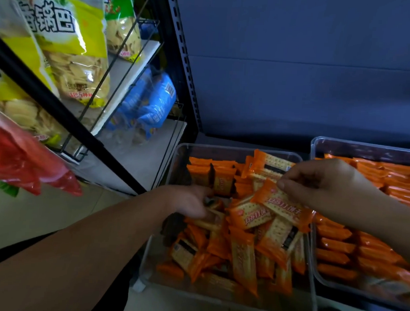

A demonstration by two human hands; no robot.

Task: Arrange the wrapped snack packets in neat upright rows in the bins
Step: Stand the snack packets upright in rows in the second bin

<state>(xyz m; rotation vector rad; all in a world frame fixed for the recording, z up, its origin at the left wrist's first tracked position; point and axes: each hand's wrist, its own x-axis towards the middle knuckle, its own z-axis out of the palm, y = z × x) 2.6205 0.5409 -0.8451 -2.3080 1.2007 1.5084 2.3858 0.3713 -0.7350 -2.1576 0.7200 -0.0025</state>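
Note:
A clear plastic bin [237, 150] holds a loose heap of several orange cracker packets [244, 255], with a few standing upright at its far left corner. My left hand [189, 201] reaches into the heap from the left, fingers curled round a packet [212, 203] that is partly hidden under it. My right hand [321, 183] hovers over the bin's right side and pinches the corner of another orange packet [283, 205], which lies tilted above the pile. A second clear bin [366, 147] to the right holds orange packets in neat rows [370, 249].
A black wire shelf rack [122, 84] stands at the left with yellow snack bags [74, 53] and blue packets [152, 105]. A red bag [21, 160] hangs at the near left. A blue back panel [298, 77] rises behind the bins.

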